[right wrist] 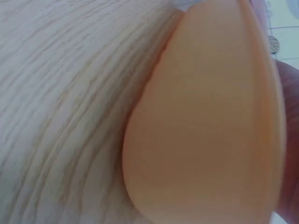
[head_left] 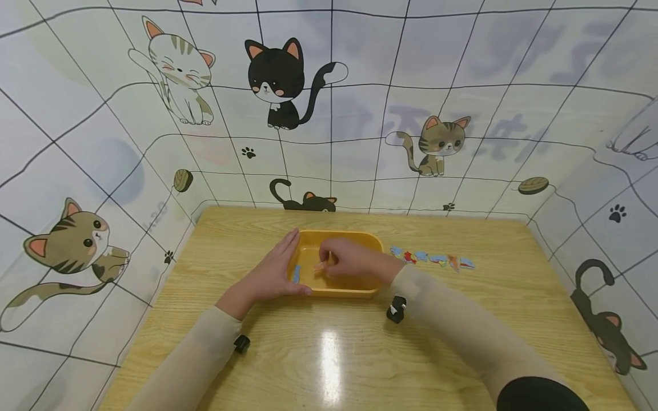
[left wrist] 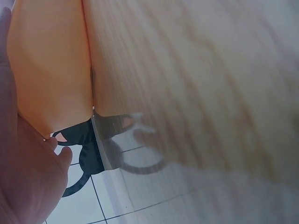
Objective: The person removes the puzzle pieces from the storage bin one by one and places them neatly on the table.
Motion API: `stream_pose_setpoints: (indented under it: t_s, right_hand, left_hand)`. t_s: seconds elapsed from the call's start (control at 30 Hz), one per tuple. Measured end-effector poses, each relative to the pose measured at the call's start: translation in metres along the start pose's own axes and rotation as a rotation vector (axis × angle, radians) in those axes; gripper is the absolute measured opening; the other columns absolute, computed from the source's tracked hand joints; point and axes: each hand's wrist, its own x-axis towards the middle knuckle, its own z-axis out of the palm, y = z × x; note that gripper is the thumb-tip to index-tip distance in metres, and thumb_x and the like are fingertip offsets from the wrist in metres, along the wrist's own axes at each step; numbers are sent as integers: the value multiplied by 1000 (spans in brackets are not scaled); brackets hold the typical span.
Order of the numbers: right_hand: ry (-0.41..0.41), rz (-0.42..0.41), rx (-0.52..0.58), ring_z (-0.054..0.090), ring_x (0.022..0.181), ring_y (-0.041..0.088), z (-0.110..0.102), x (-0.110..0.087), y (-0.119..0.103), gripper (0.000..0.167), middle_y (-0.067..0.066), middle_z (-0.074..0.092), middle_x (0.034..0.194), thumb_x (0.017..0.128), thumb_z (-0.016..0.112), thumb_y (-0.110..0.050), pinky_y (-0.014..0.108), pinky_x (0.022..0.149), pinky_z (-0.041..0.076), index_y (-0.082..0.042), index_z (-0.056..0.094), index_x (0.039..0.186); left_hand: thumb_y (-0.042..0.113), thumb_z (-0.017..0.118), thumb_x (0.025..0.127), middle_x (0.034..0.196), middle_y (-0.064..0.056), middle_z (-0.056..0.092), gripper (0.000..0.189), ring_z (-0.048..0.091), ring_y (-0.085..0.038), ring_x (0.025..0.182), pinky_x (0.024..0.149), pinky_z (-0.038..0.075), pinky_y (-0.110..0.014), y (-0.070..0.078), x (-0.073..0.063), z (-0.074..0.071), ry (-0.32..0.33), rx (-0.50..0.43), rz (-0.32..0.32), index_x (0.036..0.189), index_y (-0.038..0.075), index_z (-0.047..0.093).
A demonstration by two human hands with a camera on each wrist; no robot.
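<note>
A yellow tray (head_left: 354, 293) sits on the table. My left hand (head_left: 269, 275) holds its left end, fingers along the side and thumb at the near rim. Inside the tray, my right hand (head_left: 346, 258) pinches a small orange piece (head_left: 321, 266); its exact kind is too small to tell. A small blue piece (head_left: 296, 274) lies in the tray by its left wall. In the left wrist view, part of the left hand (left wrist: 32, 172) rests against the tray's outer wall (left wrist: 53, 70). The right wrist view shows the tray wall (right wrist: 201, 121) hiding most of the right hand.
Right of the tray, several small flat coloured pieces (head_left: 421, 256) lie in a row on the wooden table (head_left: 288, 354). White sheeting (head_left: 360, 114) with cat drawings stands behind the table and along both sides.
</note>
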Motion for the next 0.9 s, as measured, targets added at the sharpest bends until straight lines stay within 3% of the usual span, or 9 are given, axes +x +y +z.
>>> stream_pose_setpoints:
  t_s: [0.23,0.47,0.9]
  right_hand:
    - [80,-8,-46,58,77,12,-17,-24,2,13,2,69,99,102,79,-20,31,69,51,-14,69,109]
    - [153,-14,-48,63,84,15,-33,-52,4,15,1,69,108,101,78,-16,36,76,56,-15,67,112]
    - [267,37,-17,60,80,16,-47,-95,12,16,4,69,103,101,79,-14,37,72,52,-16,68,112]
  left_hand:
    - [86,84,74,186,-1,-5,153,2,-28,171,134,20,-54,0,1,2,-8,12,-6,177,3,7]
    - [84,86,74,186,-2,-5,154,2,-28,171,135,18,-54,-2,1,3,-6,23,-8,177,3,7]
    - [83,86,75,186,-3,-5,153,3,-30,171,135,18,-55,-1,0,2,-9,20,-9,178,4,5]
